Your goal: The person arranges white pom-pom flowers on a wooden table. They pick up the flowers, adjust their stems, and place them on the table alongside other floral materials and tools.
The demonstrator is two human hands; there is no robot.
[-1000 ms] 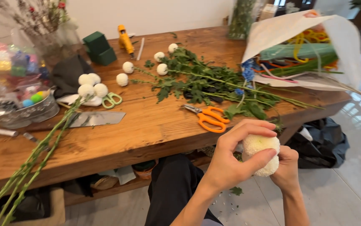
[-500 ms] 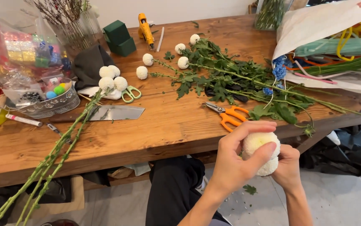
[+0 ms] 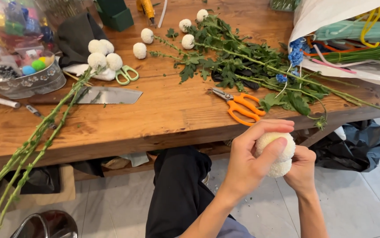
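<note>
**Pompon held below the table's near edge**

From the head view, we saw the left hand (image 3: pixel 251 161) wrapped over a white pompon (image 3: pixel 276 152), thumb across its front, while the right hand (image 3: pixel 302 169) cupped it from beneath. Compared with a second before, the flower sat in much the same grip, so the shaping seemed unfinished. Orange scissors (image 3: pixel 238 105) lay near the table (image 3: pixel 163 123) edge, beside leafy stems (image 3: pixel 242 66).

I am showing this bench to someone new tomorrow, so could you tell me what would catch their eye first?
Probably the round white flower head cupped between the left hand and right hand, below the wooden table's near edge. Next, the orange-handled scissors at that edge, beside a spread of leafy green stems. More white flower heads cluster further left, near a metal tub.
</note>
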